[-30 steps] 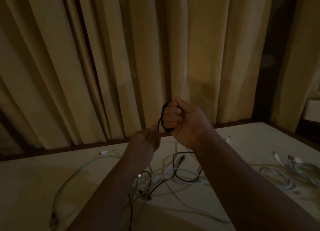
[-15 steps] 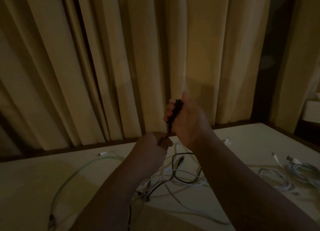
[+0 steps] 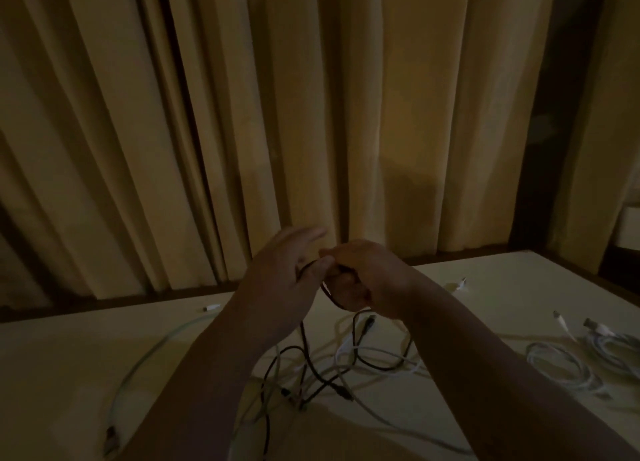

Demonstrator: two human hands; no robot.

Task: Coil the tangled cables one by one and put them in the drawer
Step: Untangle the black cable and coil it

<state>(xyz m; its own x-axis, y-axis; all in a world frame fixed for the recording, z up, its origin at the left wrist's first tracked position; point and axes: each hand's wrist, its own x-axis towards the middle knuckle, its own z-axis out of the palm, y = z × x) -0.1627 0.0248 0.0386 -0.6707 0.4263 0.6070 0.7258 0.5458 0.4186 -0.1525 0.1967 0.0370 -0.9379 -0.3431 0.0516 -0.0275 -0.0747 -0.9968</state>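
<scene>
A black cable (image 3: 304,343) is partly coiled in my right hand (image 3: 363,277), whose fingers curl round the loops above the table. Its loose length hangs down into a tangle of black and white cables (image 3: 332,370) on the pale table (image 3: 62,356). My left hand (image 3: 287,273) is beside the right one, thumb on the black strand, the other fingers stretched out and blurred. No drawer is in view.
A pale green cable (image 3: 145,360) curves over the table's left part. Coiled white cables (image 3: 568,367) lie at the right. Small white plugs (image 3: 212,307) lie near the far edge. Beige curtains (image 3: 311,114) hang behind the table.
Both hands have come lower and closer together. My left hand, earlier closed below the right, has risen beside it with fingers spread. The right hand has turned over the coil.
</scene>
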